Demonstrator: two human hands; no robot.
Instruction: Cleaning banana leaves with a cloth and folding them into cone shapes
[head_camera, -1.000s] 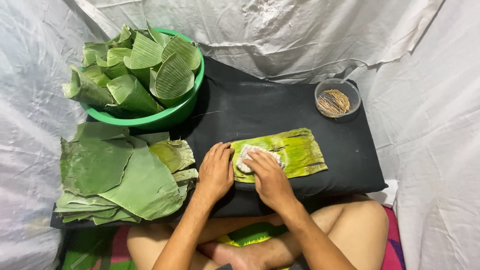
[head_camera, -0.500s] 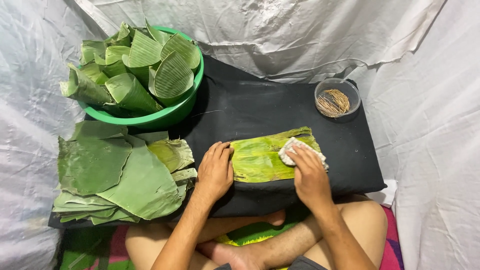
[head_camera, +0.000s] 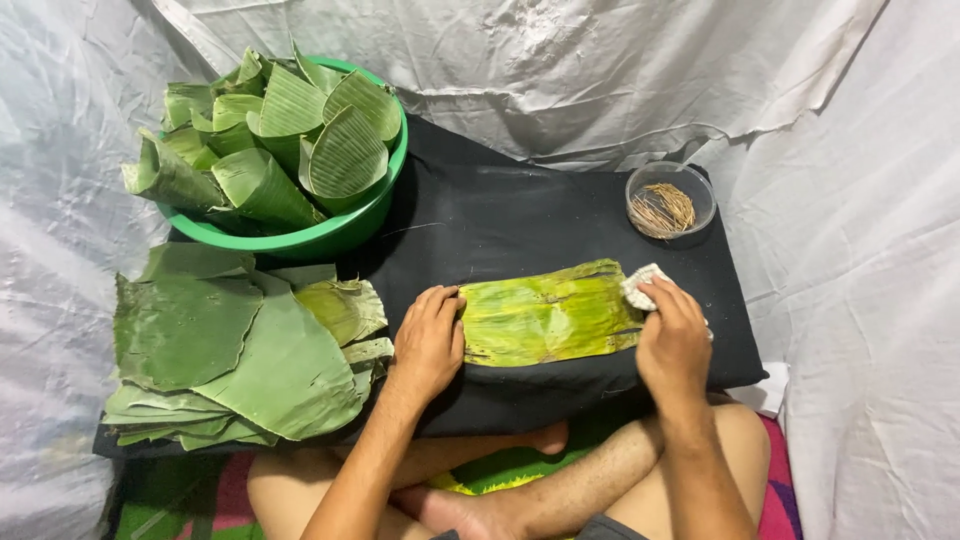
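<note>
A rectangular piece of banana leaf lies flat on a black cloth-covered board. My left hand presses flat on the leaf's left end, fingers spread, holding it down. At the leaf's right end, my right hand grips a small white cloth, which pokes out beyond the fingers.
A green bowl of folded leaf cones stands at the back left. A stack of flat banana leaves lies at the left. A small clear bowl of thin sticks sits at the back right. White sheeting surrounds the board.
My right hand has wiped the white cloth along the leaf from its left end to its right end. The left hand has stayed on the left end.
</note>
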